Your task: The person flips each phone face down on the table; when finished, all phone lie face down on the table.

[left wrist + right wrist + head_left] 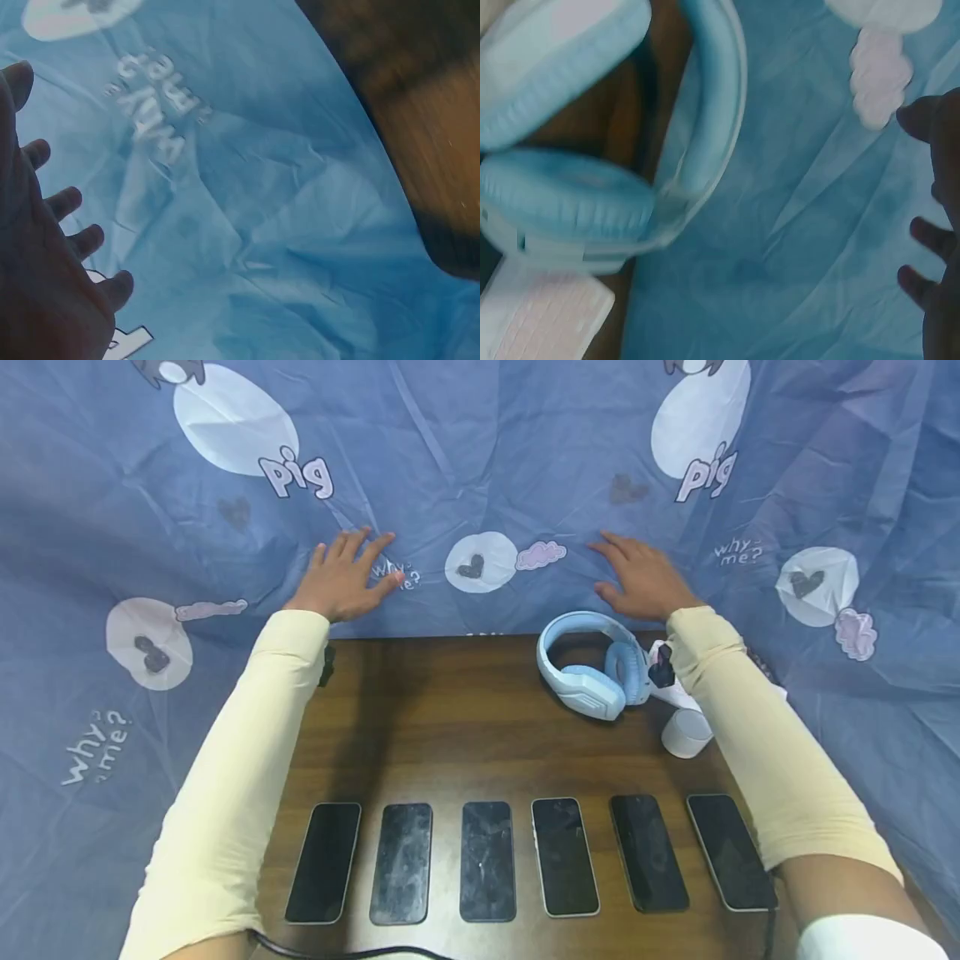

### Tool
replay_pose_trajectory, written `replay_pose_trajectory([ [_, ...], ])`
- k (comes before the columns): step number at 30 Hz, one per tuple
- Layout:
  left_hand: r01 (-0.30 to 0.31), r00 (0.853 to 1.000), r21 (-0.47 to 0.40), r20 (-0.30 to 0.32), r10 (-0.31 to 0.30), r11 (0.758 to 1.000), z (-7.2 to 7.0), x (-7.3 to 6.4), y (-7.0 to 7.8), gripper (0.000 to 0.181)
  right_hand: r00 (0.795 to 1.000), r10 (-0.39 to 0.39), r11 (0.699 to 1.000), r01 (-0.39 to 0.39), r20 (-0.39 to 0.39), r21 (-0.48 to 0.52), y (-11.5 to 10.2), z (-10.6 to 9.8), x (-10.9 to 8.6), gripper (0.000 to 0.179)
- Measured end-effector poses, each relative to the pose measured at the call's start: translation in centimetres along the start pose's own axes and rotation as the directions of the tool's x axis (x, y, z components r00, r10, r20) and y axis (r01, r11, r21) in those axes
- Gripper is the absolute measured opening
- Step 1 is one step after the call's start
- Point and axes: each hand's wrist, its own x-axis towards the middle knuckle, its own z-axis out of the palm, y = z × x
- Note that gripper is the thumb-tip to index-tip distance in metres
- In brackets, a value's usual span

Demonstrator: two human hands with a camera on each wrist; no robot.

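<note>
Both hands are stretched forward past the table's far edge, in front of a blue printed cloth [480, 460]. My left hand [345, 578] has its fingers spread and holds nothing; the left wrist view shows the same hand [52, 247] over the cloth. On the other side, my right hand [641, 578] also reaches out with extended fingers and an empty palm. Light blue headphones [592, 689] lie on the table just below the right hand. In the right wrist view the headphones [720, 112] are left of the right hand's fingers [934, 238].
Along the near side of the brown table [450, 718] lies a row of several phones, including a black phone [324, 862] and a white-edged phone [565, 857]. A white cylinder [686, 732] stands by the right forearm. A black cable [352, 954] runs along the front.
</note>
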Motion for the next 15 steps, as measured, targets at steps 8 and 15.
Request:
replay_pose_trajectory([
  [8,-0.096,0.991,-0.084,-0.103,0.087,0.992,0.3,-4.2,1.5,0.072,0.99,-0.064,0.997,0.068,-0.128,0.026,-3.5,0.2,-3.5,0.063],
  [15,-0.168,0.97,-0.094,-0.192,0.148,0.981,1.5,-10.0,2.9,0.071,0.979,-0.057,0.995,0.073,-0.194,0.074,-6.3,0.8,-8.9,0.066],
])
